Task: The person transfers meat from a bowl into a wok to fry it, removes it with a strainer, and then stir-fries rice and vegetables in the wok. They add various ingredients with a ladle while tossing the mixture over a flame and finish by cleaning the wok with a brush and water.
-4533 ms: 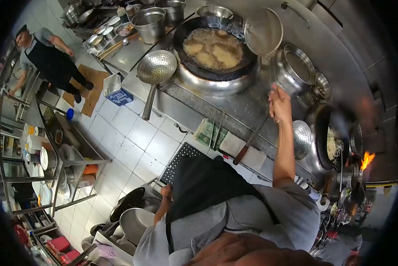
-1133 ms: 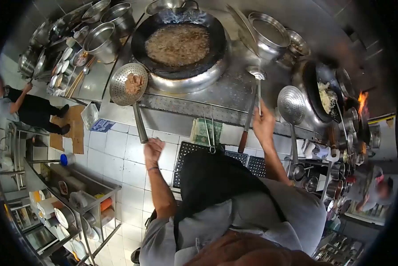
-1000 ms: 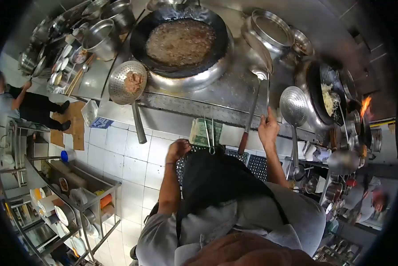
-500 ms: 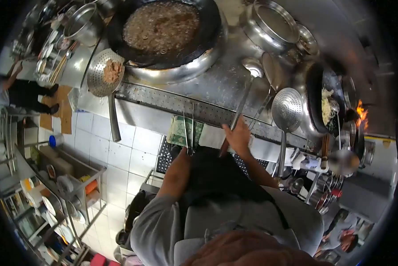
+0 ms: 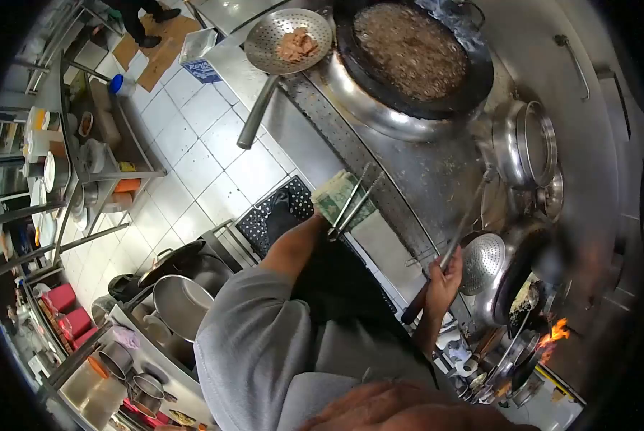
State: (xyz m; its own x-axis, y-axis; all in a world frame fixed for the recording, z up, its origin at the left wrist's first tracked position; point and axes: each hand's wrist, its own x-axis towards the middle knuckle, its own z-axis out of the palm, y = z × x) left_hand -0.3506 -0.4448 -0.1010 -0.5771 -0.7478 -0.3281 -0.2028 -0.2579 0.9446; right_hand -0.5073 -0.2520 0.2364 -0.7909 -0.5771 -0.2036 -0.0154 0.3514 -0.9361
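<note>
Long-handled utensil point(image 5: 453, 246): in right hand point(image 5: 445, 274), shaft pinched between thumb and fingers; dark grip below hand, far end over steel counter point(image 5: 437, 169). Perforated skimmer point(image 5: 483, 264) just beside right hand. Left hand point(image 5: 313, 224) at green cloth point(image 5: 336, 195), near tongs point(image 5: 356, 205); finger state I cannot tell. Wok point(image 5: 457, 108): well apart, bubbling liquid inside.

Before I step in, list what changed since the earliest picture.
The right hand released the mesh strainer and now grips the ladle. The large wok lost its pale pieces; the skimmer beside it, then bare, holds brown food. The tongs stayed on the green cloth.
</note>
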